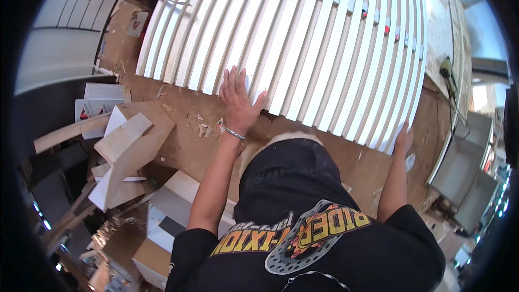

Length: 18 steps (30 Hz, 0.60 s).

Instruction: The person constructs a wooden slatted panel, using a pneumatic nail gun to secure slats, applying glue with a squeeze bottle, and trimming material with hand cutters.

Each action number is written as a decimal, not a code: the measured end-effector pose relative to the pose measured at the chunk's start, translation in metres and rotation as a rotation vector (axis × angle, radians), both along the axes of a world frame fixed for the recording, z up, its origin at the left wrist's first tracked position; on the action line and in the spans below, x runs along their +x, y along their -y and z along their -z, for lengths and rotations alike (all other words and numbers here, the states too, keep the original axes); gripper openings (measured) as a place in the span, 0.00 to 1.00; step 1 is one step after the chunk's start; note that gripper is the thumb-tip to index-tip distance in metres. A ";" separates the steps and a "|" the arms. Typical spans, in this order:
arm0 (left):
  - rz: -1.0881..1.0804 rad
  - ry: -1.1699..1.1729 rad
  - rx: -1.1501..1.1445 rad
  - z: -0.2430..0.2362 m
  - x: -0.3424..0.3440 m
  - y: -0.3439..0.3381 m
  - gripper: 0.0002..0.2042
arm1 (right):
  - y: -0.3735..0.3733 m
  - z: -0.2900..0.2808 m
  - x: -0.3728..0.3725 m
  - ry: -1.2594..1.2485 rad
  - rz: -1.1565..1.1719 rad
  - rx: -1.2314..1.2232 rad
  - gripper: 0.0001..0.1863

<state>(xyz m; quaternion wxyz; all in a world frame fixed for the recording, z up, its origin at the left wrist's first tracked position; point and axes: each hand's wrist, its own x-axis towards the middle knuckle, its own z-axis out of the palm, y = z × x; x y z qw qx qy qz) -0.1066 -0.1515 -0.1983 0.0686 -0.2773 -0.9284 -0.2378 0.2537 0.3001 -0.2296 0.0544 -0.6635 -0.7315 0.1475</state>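
Observation:
A large panel of long, parallel white slats (303,48) stretches away in front of me, its near ends forming a slanting edge. My left hand (241,103) lies on that edge left of the middle, fingers stretched out flat on the slats and thumb spread apart; it is open. At the near right corner of the panel, my right hand (403,139) closes on the outermost slat end, with its fingers partly hidden. Small red and dark marks show on a pale crosswise strip (381,19) between the slats.
White and wooden board offcuts (121,140) are piled at the left. Wood scraps (204,130) litter the brown floor (184,111). A green and black power tool (446,67) with a cord sits on a board at the right, above grey box-like pieces (465,157).

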 end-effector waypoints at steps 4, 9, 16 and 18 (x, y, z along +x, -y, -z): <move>0.091 0.129 -0.042 0.002 -0.019 0.012 0.40 | -0.003 -0.002 -0.013 0.052 -0.081 0.221 0.38; 0.036 0.077 -0.003 -0.013 -0.112 0.049 0.40 | 0.054 -0.031 -0.151 -0.053 -0.319 0.603 0.26; -0.266 -0.117 -0.048 -0.001 -0.310 0.221 0.25 | 0.329 -0.084 -0.396 -0.205 -0.774 -0.209 0.15; -0.158 0.097 0.057 -0.023 -0.323 0.238 0.17 | 0.388 -0.089 -0.428 -0.174 -0.865 -0.305 0.14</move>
